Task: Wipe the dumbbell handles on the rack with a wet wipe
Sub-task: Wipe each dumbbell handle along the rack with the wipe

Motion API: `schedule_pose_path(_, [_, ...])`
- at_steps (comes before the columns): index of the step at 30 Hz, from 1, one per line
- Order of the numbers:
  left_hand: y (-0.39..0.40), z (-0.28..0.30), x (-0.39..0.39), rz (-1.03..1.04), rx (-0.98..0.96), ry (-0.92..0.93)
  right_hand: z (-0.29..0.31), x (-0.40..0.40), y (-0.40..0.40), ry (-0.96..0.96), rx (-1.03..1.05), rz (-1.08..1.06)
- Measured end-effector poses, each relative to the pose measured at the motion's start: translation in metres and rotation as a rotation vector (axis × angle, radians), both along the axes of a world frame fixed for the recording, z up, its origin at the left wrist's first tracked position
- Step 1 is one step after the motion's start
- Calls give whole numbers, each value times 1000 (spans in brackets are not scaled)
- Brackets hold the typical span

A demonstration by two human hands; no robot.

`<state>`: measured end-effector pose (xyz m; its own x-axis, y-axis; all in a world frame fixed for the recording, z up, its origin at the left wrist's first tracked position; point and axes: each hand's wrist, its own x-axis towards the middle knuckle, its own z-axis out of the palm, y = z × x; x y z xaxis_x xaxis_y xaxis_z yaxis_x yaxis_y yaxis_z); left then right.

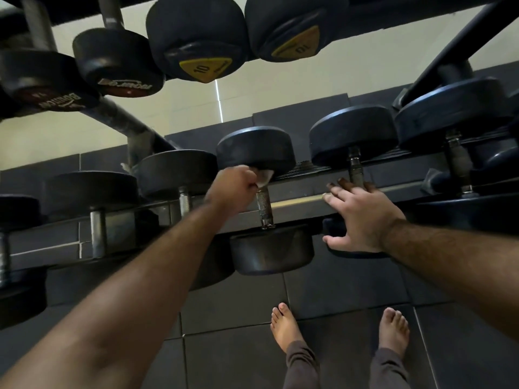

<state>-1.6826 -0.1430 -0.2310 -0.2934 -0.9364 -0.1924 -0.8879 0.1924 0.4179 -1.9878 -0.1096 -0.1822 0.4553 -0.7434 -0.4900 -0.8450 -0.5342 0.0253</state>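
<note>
Left hand: fingers curled and pressed together around the wet wipe, which it clamps against the far end of the knurled handle of the middle dumbbell, just below the rear head. Judged purpose: full wrap so one stroke covers the whole bar.

Right hand: fingers spread, holding nothing, palm laid on the front rail of the rack beside the neighbouring handle. Judged purpose: bracing.

Dumbbells, lower tier: laid across the rack, handles bridging front and rear rails, heads overhanging each edge. The front head hangs past the front rail.

Open room: the bare stretch of handle between wipe and front head allows a clear pull toward the front edge; the collar at the front head ends the stroke. Gaps between adjacent heads are narrow. The upper tier of dumbbells overhangs, limiting lift.

Remaining: handles to left and right appear untouched; cannot tell for certain.
</note>
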Motion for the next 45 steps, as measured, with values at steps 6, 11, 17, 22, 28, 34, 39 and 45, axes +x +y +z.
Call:
schedule_pose_path(6, [34, 4, -28, -87, 353, -66, 3, -6, 5, -59, -42, 19])
schedule_pose_path(11, [19, 25, -32, 289, 245, -119, 4, -15, 5, -139, -50, 14])
schedule_pose_path(17, [28, 36, -72, 203, 482, -221, 1, -75, 4, -317, -224, -2])
schedule_pose_path(22, [14, 56, -142, 483, 292, 192, 1, -181, -37, -140, -311, -151])
schedule_pose_path(28, [1, 38, -240, 631, 220, 442, 7, -233, -45, -93, -91, -416])
schedule_pose_path(34, [-5, 25, -285, 697, 151, 252, 7, -234, -50, -118, 87, -505])
schedule_pose_path(39, [-13, 24, -286, 730, 106, 161, 8, -235, -46, -153, -33, -462])
schedule_pose_path(45, [-25, 6, -289, 463, -52, -190, 4, -236, -50, -138, -42, -435])
